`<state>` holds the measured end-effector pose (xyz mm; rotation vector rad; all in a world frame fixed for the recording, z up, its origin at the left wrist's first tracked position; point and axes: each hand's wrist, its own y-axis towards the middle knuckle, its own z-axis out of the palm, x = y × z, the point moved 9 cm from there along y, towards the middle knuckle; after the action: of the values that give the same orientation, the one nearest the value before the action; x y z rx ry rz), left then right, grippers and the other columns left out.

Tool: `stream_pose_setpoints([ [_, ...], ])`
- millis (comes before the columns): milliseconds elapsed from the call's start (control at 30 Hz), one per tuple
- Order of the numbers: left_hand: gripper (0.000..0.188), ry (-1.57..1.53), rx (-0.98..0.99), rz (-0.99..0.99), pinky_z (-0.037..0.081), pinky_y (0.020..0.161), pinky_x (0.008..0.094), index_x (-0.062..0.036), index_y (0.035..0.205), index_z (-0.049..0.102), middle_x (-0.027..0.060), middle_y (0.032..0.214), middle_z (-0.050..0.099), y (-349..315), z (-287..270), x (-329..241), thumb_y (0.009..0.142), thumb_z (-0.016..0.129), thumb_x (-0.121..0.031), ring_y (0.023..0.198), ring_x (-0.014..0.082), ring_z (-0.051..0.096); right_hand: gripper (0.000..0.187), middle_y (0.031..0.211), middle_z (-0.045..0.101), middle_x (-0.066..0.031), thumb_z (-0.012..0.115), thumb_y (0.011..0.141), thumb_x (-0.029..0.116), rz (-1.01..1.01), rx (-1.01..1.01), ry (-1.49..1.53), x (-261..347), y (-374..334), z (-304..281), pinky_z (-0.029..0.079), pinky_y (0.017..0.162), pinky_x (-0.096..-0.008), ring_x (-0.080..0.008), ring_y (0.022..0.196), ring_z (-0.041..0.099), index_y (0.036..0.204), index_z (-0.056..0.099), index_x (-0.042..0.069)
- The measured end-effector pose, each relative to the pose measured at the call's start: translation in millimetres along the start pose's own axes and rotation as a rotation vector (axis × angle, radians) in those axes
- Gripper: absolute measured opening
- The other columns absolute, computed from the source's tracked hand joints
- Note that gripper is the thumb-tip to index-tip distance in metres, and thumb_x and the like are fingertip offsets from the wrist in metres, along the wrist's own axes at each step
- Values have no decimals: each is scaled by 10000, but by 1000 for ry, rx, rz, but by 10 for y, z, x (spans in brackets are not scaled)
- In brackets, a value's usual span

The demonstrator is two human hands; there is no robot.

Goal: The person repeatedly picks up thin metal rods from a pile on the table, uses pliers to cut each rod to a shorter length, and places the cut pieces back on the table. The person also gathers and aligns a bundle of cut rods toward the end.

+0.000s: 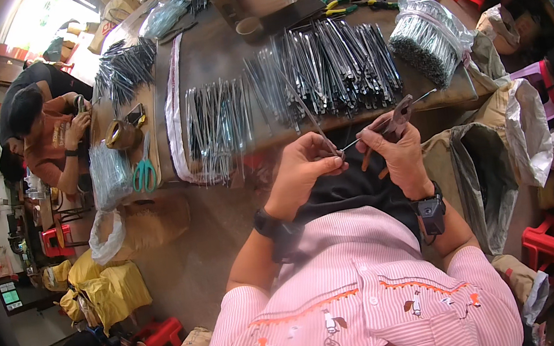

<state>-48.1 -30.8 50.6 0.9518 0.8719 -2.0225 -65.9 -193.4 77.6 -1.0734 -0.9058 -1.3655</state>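
Observation:
My left hand (306, 167) is closed, thumb and fingertips pinching a long thin metal rod (307, 107) that slants up toward the table. My right hand (399, 157) is closed round pliers (402, 116), their jaws upward and brown handles below the palm. Between its thumb and finger runs a thin metal wire (351, 144), its near end meeting the rod at my left fingertips. A bright thin tip (426, 94) sticks out past the pliers, perhaps the same wire. On the table edge just beyond my hands lies a wide row of dark metal rods (340, 66).
Thinner rods (215, 128) lie left on the table (202, 53). A plastic-wrapped bundle (430, 37) stands right, near yellow-handled pliers (339, 7). Teal scissors (144, 173) lie by a tape roll (121, 134). An open sack (483, 174) stands at my right; a co-worker (52, 136) sits left.

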Motion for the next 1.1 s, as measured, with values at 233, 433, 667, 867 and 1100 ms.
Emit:
stream_pose_setpoints([
  [233,172,36,-40,4,581,742,299,17,922,638,83,870,672,12,-72,26,777,724,51,777,180,684,158,776,669,-85,690,864,9,-5,-20,67,-195,-10,140,517,509,-253,-130,668,649,994,608,-27],
  [433,231,96,-73,-41,572,742,283,22,995,636,75,864,678,-96,-220,19,780,719,40,782,160,683,220,885,702,-125,649,890,22,-179,-234,140,73,130,-217,537,610,-260,-150,702,666,1092,592,-44],
  [667,330,218,82,-205,566,740,271,40,1130,607,74,886,689,-103,10,197,808,678,37,790,146,689,258,959,684,-134,651,898,56,155,-46,128,-356,61,-127,538,645,-267,-161,706,649,1137,603,-29],
  [867,323,159,149,-257,567,760,283,8,1163,600,84,977,679,-148,125,230,844,652,6,846,151,684,204,913,675,-110,688,879,67,265,36,151,-469,69,-124,545,637,-274,-162,699,648,1052,613,-9],
  [1100,184,-130,78,-315,541,783,287,-57,1056,611,38,960,659,-118,169,278,905,663,-149,929,164,657,184,849,672,-89,710,864,73,253,1,148,-504,83,-99,553,632,-273,-161,691,648,1005,618,-3],
])
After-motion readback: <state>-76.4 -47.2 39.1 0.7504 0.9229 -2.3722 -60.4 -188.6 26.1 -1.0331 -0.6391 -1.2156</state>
